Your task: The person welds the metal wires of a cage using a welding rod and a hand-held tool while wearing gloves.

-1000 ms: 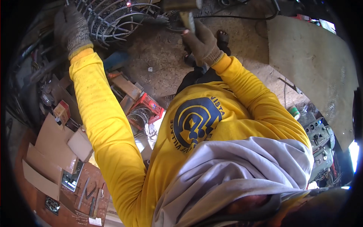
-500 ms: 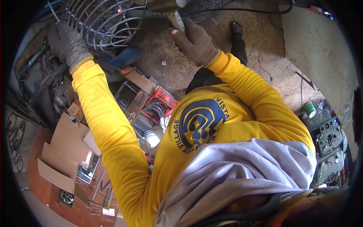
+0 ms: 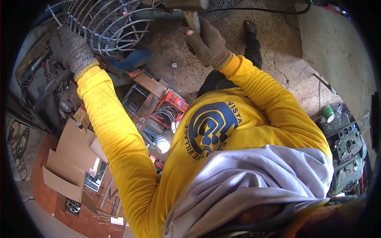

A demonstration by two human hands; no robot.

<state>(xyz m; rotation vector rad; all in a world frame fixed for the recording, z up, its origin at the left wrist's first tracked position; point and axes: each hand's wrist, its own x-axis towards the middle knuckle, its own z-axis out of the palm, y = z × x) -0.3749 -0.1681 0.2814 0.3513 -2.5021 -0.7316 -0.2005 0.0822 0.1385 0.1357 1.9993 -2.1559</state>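
Observation:
My gloved left hand (image 3: pixel 72 47) is closed around a thin metal rod (image 3: pixel 54 15), whose bare end sticks up above the fist. Beside that hand, a round cage of bent metal bars (image 3: pixel 104 44) surrounds dark, crumbly material (image 3: pixel 113 22). A small red glowing spot shows inside the cage. My right hand (image 3: pixel 208 43), also in a knitted glove, grips the handle of a hammer (image 3: pixel 192 20). The hammer's head is at the top edge, partly cut off, to the right of the cage. One bare fingertip shows through the right glove.
Below the cage lies a blue metal piece (image 3: pixel 133 59). Near my left arm are a red crate (image 3: pixel 172 101) with wire coils and an opened cardboard box (image 3: pixel 63 174). A green can (image 3: pixel 328 114) and green metal cases (image 3: pixel 349 174) stand at right. A black cable (image 3: pixel 254 9) crosses the top.
The hammer in my right hand has shifted slightly up and right, its head turning more level. My left hand keeps its grip on the rod, and the view has shifted slightly.

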